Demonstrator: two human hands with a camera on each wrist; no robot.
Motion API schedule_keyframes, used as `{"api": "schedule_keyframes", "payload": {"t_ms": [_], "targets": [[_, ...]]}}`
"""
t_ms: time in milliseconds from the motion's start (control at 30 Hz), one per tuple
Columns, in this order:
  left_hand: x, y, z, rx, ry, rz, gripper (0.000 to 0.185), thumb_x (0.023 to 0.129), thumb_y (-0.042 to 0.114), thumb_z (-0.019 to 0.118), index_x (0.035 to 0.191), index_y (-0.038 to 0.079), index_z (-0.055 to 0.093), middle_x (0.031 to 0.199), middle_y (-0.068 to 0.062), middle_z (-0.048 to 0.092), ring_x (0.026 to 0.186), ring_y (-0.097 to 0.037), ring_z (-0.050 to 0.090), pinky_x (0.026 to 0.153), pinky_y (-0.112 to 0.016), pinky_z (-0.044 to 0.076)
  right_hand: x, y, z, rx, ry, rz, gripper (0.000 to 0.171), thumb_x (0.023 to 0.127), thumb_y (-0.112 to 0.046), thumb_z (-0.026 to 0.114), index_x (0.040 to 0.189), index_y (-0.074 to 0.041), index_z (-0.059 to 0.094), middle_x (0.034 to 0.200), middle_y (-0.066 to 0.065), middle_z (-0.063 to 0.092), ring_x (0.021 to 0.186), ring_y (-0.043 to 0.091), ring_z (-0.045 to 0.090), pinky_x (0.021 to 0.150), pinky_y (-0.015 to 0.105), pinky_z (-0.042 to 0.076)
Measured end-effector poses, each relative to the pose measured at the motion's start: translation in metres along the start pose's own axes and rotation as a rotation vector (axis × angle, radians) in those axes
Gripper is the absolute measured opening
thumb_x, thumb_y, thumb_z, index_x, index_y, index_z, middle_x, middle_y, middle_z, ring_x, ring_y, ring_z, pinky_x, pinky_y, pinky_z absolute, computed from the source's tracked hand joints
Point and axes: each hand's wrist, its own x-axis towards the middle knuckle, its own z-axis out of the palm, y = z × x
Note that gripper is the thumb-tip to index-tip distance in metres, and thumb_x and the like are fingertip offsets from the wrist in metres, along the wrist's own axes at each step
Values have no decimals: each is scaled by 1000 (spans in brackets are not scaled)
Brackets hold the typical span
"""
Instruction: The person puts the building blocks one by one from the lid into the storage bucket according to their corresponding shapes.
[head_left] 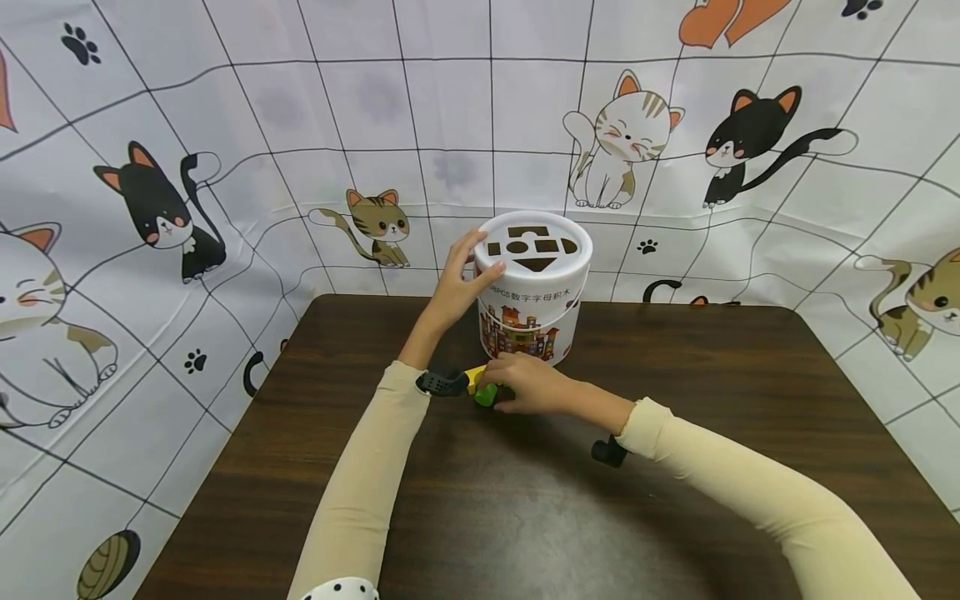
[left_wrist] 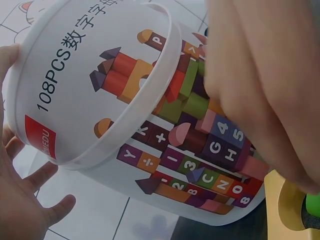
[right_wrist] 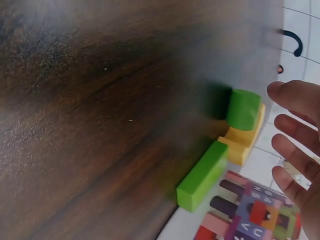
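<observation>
I steady the white bucket [head_left: 534,287] near the table's [head_left: 675,400] far edge, left hand [head_left: 457,287] flat against its lid rim. My right hand [head_left: 528,385], fingers relaxed, hovers over the green blocks [right_wrist: 202,175]. Step: block pickup; next, pinch one.

From the head view we see the right hand [head_left: 536,385] covering most of the green blocks [head_left: 486,395] and the yellow block [head_left: 474,379], so we cannot tell whether its grip closes on any of them. In the left wrist view that hand is a blur across the bucket [left_wrist: 100,90], and the yellow block is cut off at the corner.
</observation>
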Motion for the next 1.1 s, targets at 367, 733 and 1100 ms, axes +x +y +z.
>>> {"api": "schedule_keyframes", "payload": {"t_ms": [367, 733, 1100], "targets": [[4, -16, 1, 19, 10, 19, 76, 95, 44, 64, 161, 25, 30, 171, -4, 12, 147, -34, 32, 115, -58, 40, 6, 8, 18, -67, -62, 9, 39, 84, -12, 84, 122, -13, 74, 123, 3, 72, 117, 24, 61, 102, 40, 53], [5, -15, 1, 4, 10, 18, 74, 97, 34, 64, 161, 23, 30, 171, -3, 11, 147, -34, 31, 115, -56, 40, 5, 8, 27, -155, -86, 21, 36, 84, -16, 84, 119, -13, 74, 128, 2, 71, 113, 23, 62, 93, 42, 55], [-6, 14, -1, -22, -12, 6, 72, 99, 16, 61, 161, 4, 26, 170, -18, 9, 147, -44, 27, 115, -63, 37, -3, 5, 15, -226, -164, 49, 34, 84, -22, 84, 115, -16, 75, 118, 1, 72, 108, 23, 60, 90, 42, 53]]}}
